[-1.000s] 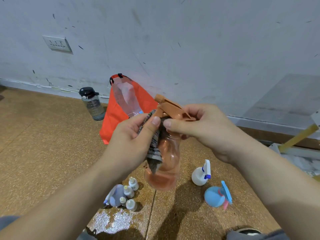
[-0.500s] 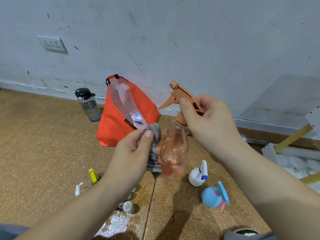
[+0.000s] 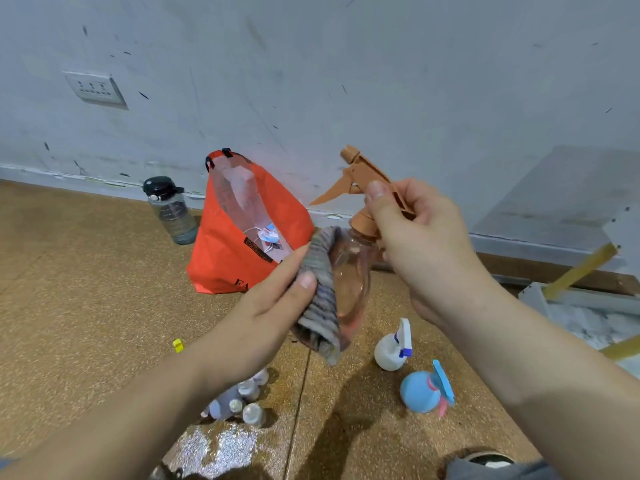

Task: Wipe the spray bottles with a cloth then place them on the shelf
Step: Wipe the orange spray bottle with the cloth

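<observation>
A clear pink spray bottle point(image 3: 351, 271) with an orange trigger head is held upright in mid-air, nozzle pointing left. My right hand point(image 3: 415, 244) grips its head and neck. My left hand point(image 3: 266, 313) presses a grey striped cloth point(image 3: 320, 299) against the bottle's left side. On the floor below stand a white spray bottle point(image 3: 393, 348) with a blue trigger and a round blue spray bottle point(image 3: 424, 389). Several small white-capped bottles point(image 3: 242, 400) cluster under my left forearm, partly hidden. A white shelf corner point(image 3: 540, 296) shows at the right edge.
An orange bag point(image 3: 235, 247) with a clear window leans near the wall, a dark-capped water bottle point(image 3: 171, 211) to its left. A small yellow piece point(image 3: 177, 345) lies on the cork floor. A shiny wet patch point(image 3: 214, 448) sits near me. Yellow bars point(image 3: 581, 270) lie at right.
The pink bottle has been raised from a tilted position to upright. My left hand has slid the cloth down from the bottle's neck along its left side.
</observation>
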The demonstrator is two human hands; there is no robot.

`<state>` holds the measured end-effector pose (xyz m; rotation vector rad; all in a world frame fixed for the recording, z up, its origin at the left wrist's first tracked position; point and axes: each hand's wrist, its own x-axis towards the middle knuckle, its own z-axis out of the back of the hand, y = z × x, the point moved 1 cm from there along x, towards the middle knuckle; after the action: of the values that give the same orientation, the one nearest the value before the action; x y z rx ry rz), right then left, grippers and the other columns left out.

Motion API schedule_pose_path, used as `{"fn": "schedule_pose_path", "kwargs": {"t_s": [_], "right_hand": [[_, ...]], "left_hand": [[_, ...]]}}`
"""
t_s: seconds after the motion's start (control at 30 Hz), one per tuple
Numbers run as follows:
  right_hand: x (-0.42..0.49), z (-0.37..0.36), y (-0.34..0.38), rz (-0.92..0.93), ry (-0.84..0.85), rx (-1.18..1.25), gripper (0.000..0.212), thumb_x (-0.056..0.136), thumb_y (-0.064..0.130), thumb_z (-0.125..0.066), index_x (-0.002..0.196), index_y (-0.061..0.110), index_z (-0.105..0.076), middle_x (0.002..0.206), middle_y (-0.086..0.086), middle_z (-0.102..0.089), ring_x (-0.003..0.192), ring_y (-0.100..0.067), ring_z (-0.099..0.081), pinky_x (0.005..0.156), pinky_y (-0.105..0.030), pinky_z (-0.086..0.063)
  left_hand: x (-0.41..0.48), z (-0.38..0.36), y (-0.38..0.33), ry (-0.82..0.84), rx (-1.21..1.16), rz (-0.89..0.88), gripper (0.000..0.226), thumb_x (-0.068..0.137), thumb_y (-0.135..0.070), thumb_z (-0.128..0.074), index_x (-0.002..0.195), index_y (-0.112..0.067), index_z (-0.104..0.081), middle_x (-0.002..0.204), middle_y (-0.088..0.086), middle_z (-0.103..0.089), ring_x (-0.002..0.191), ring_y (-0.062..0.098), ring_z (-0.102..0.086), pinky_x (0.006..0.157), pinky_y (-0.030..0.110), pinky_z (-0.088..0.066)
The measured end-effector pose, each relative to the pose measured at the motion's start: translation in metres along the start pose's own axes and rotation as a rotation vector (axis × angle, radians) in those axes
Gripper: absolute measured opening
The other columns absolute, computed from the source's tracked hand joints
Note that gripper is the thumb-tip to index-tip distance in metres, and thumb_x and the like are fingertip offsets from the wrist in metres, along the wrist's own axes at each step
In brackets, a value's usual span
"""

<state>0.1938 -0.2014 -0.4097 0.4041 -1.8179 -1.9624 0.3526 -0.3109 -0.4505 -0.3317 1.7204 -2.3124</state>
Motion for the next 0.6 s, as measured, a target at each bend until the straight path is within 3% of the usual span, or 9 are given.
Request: {"fn": "schedule_pose_path", "kwargs": {"t_s": [0.07,0.13,0.2,0.3,0.37,0.43,0.5,0.6], "right_hand": [[-0.003,0.000,0.002,-0.041,0.014,0.086,0.022,0.097,0.041,-0.066,0.082,0.025,-0.068,0.078,-0.003,-0.067,0.076,-0.020,-0.062,0.074,-0.051,-0.056],[-0.005,-0.002,-0.001,-0.080,0.019,0.113,0.022,0.098,0.041,-0.066,0.081,0.027,-0.068,0.081,-0.001,-0.067,0.079,-0.021,-0.063,0.081,-0.057,-0.058],[-0.008,-0.006,-0.005,-0.108,-0.003,0.107,0.021,0.101,0.037,-0.064,0.085,0.025,-0.066,0.082,-0.004,-0.070,0.080,-0.019,-0.066,0.083,-0.057,-0.059],[-0.012,-0.014,-0.011,-0.117,-0.026,0.088,0.019,0.101,0.035,-0.064,0.087,0.023,-0.066,0.083,-0.007,-0.074,0.075,-0.016,-0.067,0.076,-0.046,-0.058],[-0.018,-0.020,-0.014,-0.105,-0.041,0.062,0.019,0.101,0.033,-0.065,0.087,0.020,-0.066,0.077,-0.001,-0.072,0.070,-0.013,-0.066,0.072,-0.036,-0.055],[-0.024,-0.025,-0.017,-0.125,-0.051,0.057,0.021,0.100,0.032,-0.066,0.085,0.018,-0.064,0.075,0.000,-0.069,0.068,-0.013,-0.064,0.071,-0.036,-0.054],[-0.025,-0.027,-0.017,-0.151,-0.070,0.108,0.023,0.101,0.031,-0.065,0.082,0.018,-0.061,0.073,-0.002,-0.064,0.067,-0.014,-0.060,0.073,-0.039,-0.054],[-0.019,-0.025,-0.011,-0.178,-0.082,0.174,0.024,0.102,0.032,-0.063,0.084,0.018,-0.056,0.073,-0.004,-0.065,0.072,-0.022,-0.062,0.083,-0.062,-0.059]], "left_hand": [[0.001,-0.006,0.002,-0.095,-0.196,0.089,0.035,0.102,-0.045,-0.040,0.133,-0.050,-0.057,0.129,-0.039,-0.063,0.124,-0.019,-0.053,0.099,0.007,-0.040],[0.003,-0.012,0.010,-0.168,-0.241,0.149,0.035,0.097,-0.055,-0.041,0.124,-0.052,-0.062,0.126,-0.041,-0.063,0.121,-0.022,-0.054,0.101,0.014,-0.037],[0.005,-0.015,0.011,-0.204,-0.219,0.171,0.033,0.103,-0.053,-0.039,0.125,-0.049,-0.063,0.124,-0.039,-0.065,0.120,-0.020,-0.055,0.102,0.016,-0.039],[-0.003,-0.029,0.003,-0.232,0.142,0.005,0.045,0.110,-0.050,-0.032,0.152,-0.038,-0.043,0.144,-0.023,-0.059,0.134,-0.005,-0.051,0.110,0.025,-0.042],[-0.012,-0.047,0.001,-0.217,0.452,-0.142,0.065,0.107,-0.048,-0.033,0.166,-0.025,-0.017,0.168,-0.008,-0.031,0.155,0.007,-0.027,0.124,0.034,-0.028],[-0.015,-0.053,0.009,-0.234,0.627,-0.205,0.074,0.105,-0.042,-0.038,0.166,-0.016,-0.005,0.173,0.002,-0.015,0.160,0.014,-0.013,0.128,0.041,-0.022],[-0.008,-0.041,0.017,-0.261,0.635,-0.262,0.071,0.106,-0.037,-0.042,0.166,-0.018,-0.010,0.169,-0.001,-0.024,0.156,0.014,-0.023,0.125,0.044,-0.030],[0.002,-0.017,0.023,-0.262,0.403,-0.213,0.056,0.106,-0.042,-0.042,0.160,-0.041,-0.027,0.153,-0.020,-0.046,0.141,0.003,-0.044,0.110,0.031,-0.046]]}}
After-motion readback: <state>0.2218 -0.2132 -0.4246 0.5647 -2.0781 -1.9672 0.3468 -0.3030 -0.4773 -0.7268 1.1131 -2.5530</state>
